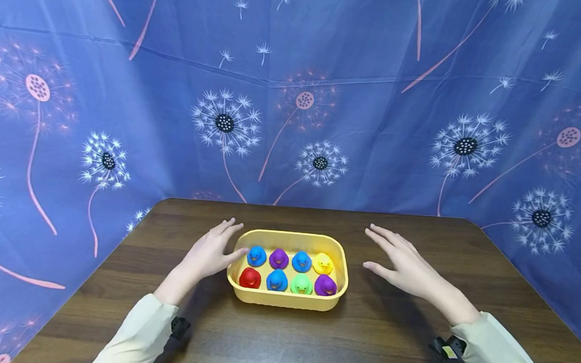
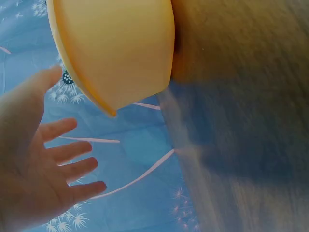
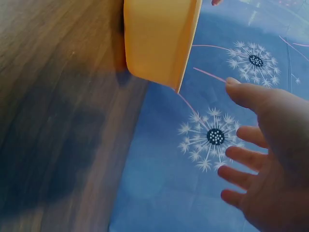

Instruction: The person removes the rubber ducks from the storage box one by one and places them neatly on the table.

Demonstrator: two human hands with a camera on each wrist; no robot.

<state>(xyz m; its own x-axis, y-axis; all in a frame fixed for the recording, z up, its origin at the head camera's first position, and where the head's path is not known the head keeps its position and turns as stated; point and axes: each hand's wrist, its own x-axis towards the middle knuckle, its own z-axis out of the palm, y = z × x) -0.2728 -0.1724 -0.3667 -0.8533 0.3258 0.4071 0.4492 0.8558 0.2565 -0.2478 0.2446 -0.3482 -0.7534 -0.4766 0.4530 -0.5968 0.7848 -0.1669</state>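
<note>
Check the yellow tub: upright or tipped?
Upright. The yellow tub sits flat on the wood-grain table, open side up, with eight toy ducks standing in two rows inside.

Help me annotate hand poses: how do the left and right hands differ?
In the head view, the left hand overlaps the tray with its thumb; the right hand stands apart. The left hand is left of the tray, the right hand right. Both are empty, fingers extended.

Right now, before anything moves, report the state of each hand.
Left hand: open, holding nothing, by the yellow tub.
Right hand: open, holding nothing, apart from the tub.
</note>
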